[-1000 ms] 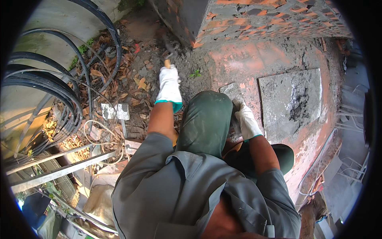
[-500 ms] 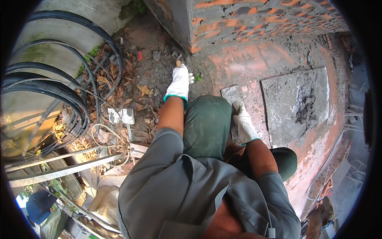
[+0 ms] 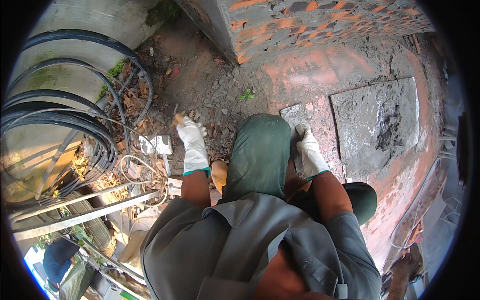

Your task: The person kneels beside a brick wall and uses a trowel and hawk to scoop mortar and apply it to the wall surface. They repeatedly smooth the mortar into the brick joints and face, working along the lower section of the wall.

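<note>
My left hand [image 3: 192, 145], in a white glove with a green cuff, is closed round the wooden handle of a tool [image 3: 178, 119]. A thin metal shank shows beyond the handle; its working end cannot be made out. The hand is above rubble and dry leaves, left of my green-trousered knee [image 3: 260, 150]. Right of the knee, my right hand [image 3: 311, 154], gloved alike, is closed on the grip of a grey, flat plastering float [image 3: 292, 115]. The float's lower part is partly hidden by the hand and knee. Further right lies a square board [image 3: 367, 130] smeared with grey mortar.
A brick wall [image 3: 320, 25] with mortared joints rises ahead, its corner jutting near the rubble [image 3: 215, 95]. Black hose coils [image 3: 60, 107] lean on the left wall. A pale block [image 3: 156, 144], a looped cord [image 3: 125, 175] and metal bars [image 3: 85, 215] lie at left.
My left hand has drawn back and leftward from the wall corner with the wooden-handled tool. My right hand stays on the float, nearly in place.
</note>
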{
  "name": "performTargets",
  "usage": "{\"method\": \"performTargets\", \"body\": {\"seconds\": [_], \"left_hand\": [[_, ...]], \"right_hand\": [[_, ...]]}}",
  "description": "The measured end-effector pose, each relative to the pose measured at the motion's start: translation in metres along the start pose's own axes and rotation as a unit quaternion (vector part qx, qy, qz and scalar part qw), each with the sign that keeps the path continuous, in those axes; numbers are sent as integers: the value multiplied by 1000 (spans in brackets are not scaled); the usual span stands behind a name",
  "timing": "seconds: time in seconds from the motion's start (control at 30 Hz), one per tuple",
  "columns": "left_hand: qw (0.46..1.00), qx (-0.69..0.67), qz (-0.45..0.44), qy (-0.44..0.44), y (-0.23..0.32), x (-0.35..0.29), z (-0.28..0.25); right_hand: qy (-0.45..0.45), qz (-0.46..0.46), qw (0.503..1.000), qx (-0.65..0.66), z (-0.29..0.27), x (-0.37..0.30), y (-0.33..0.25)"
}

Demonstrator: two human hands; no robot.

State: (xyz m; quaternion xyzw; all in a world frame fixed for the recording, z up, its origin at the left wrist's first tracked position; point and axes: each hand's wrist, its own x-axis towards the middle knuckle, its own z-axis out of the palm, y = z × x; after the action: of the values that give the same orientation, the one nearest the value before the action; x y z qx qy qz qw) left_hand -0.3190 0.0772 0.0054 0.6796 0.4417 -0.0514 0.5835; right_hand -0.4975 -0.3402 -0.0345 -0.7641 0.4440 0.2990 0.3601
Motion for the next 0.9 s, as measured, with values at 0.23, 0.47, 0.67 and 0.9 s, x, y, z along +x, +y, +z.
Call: {"method": "performTargets", "body": {"seconds": [0.23,0.47,0.67,0.9], "left_hand": [[946,205,-47,-245,13,-32,106],[953,262,-98,-116,17,-10,-17],[930,291,63,-214,-6,-44,57],[872,440,-30,-212,10,-15,25]], "right_hand": [[-1,-46,999,16,-9,-14,-5],[4,-17,998,-57,-11,-11,-11],[-1,-25,998,-55,-7,-4,-7],[-27,-22,999,18,-13,-11,-10]]}}
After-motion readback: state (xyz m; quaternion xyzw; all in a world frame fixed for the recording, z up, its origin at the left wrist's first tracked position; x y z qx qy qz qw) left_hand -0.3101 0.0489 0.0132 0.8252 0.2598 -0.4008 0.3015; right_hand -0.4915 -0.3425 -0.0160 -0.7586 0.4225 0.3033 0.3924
